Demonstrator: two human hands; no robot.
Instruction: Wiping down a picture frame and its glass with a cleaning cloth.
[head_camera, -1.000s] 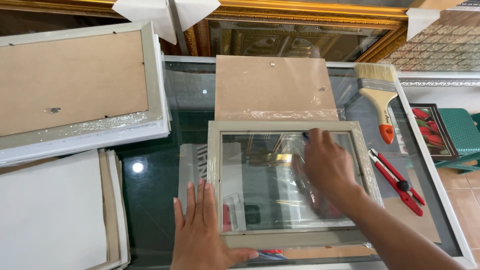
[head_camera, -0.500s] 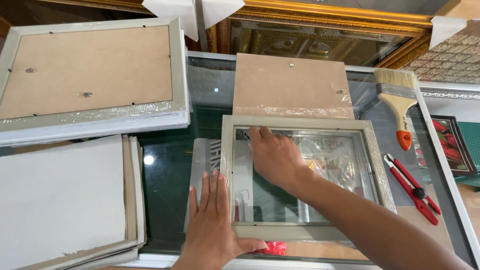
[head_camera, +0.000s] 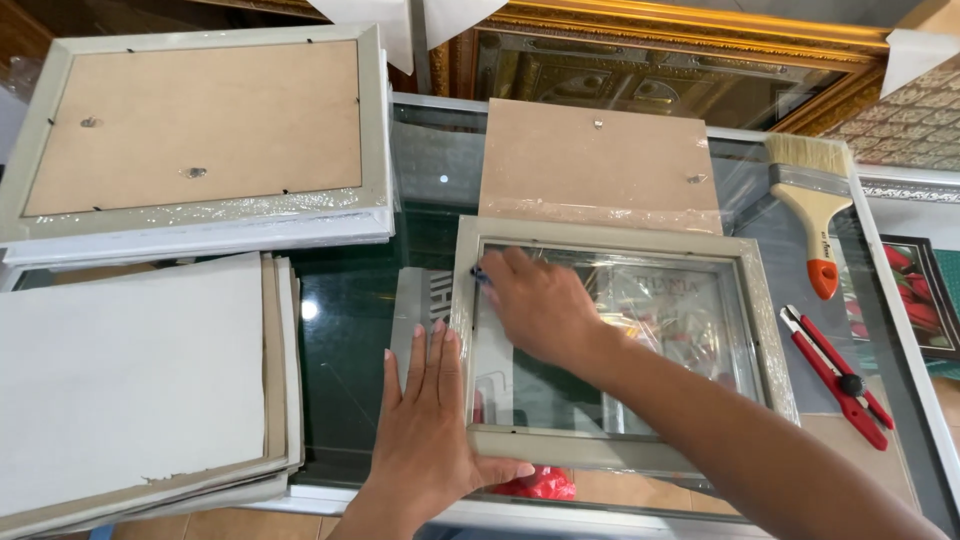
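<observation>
Pressing flat, the left hand pins the grey picture frame on the glass bench; the right hand rubs its glass, fingers curled, their hold unclear. Brush and red cutter lie right, backing board just beyond.

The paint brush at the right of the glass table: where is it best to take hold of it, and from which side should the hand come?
Probably grip the paint brush by its pale wooden handle, just above the orange tip, coming from the right. It lies flat with the bristles pointing away and the handle toward the person. The handle narrows there and is free on both sides; the red pliers lie apart, nearer the person.
</observation>
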